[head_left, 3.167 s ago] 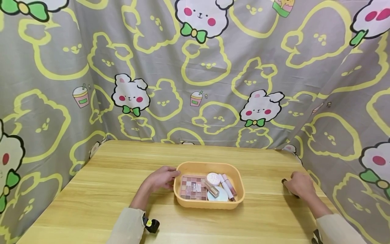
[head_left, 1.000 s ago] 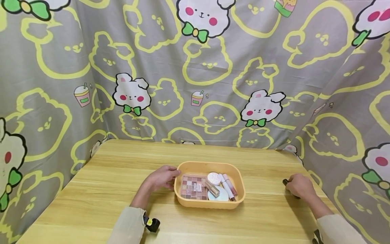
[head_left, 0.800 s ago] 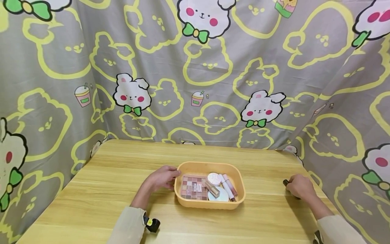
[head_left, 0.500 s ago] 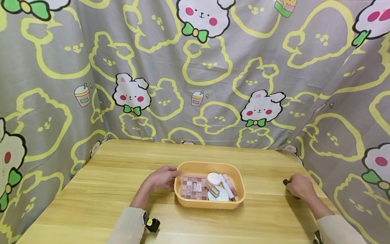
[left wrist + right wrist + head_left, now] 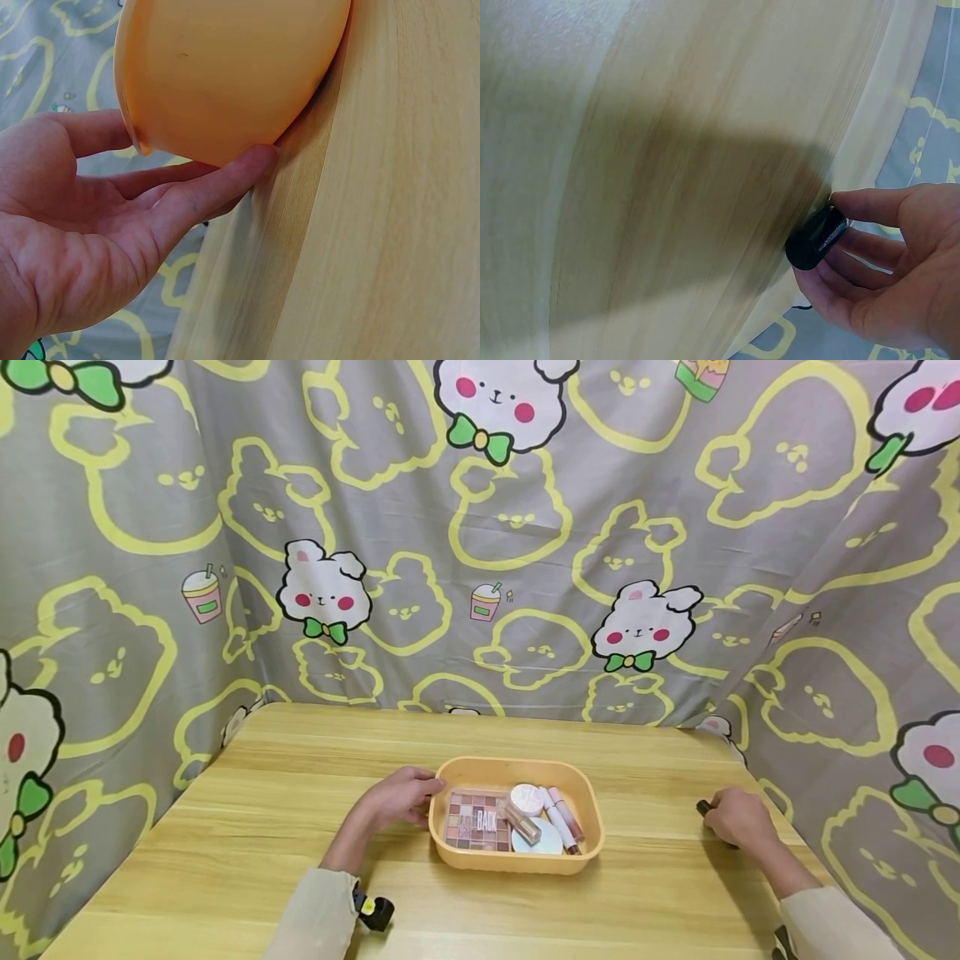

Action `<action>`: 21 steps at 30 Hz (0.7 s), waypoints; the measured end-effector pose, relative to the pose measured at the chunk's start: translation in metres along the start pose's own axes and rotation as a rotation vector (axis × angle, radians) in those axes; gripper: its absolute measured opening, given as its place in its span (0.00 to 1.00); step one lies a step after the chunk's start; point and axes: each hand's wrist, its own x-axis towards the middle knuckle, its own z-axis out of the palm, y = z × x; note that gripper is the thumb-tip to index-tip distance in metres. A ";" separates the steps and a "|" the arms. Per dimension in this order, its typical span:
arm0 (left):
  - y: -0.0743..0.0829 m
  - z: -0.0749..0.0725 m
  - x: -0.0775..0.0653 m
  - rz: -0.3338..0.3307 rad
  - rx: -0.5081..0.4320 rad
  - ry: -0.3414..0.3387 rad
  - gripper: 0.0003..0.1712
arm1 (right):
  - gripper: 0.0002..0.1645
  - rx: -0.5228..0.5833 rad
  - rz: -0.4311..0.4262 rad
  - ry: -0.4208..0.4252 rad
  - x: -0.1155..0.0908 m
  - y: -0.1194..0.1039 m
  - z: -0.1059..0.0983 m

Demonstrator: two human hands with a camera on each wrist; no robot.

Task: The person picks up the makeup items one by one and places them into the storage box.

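A yellow-orange plastic basket (image 5: 517,864) sits on the wooden table in the head view. Inside lie an eyeshadow palette (image 5: 471,823) lettered "BACK", a small round white compact (image 5: 526,798), a larger pale disc (image 5: 542,839), a gold-brown tube (image 5: 522,823) and two slim tubes (image 5: 558,818). My left hand (image 5: 401,797) holds the basket's left end; in the left wrist view its thumb is at the rim and its fingers (image 5: 217,184) press the outer wall low down. Well to the right, my right hand (image 5: 742,820) pinches a small black rounded object (image 5: 816,238) with tiny pale lettering at the table's surface.
The wooden table (image 5: 315,735) reaches back to a grey curtain (image 5: 420,510) with rabbit prints, which also hangs along both sides. A black wrist device (image 5: 375,912) is strapped by the left sleeve.
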 end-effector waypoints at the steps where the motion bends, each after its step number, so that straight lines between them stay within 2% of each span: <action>1: 0.000 0.000 0.000 -0.004 -0.002 0.003 0.30 | 0.05 0.001 0.001 0.001 0.000 0.000 0.000; 12: -0.002 0.001 0.003 -0.010 -0.015 0.021 0.29 | 0.06 0.013 0.005 0.005 -0.002 -0.004 -0.002; 21: -0.001 0.000 0.002 0.000 -0.009 0.007 0.29 | 0.10 0.017 -0.014 0.051 -0.002 -0.011 -0.002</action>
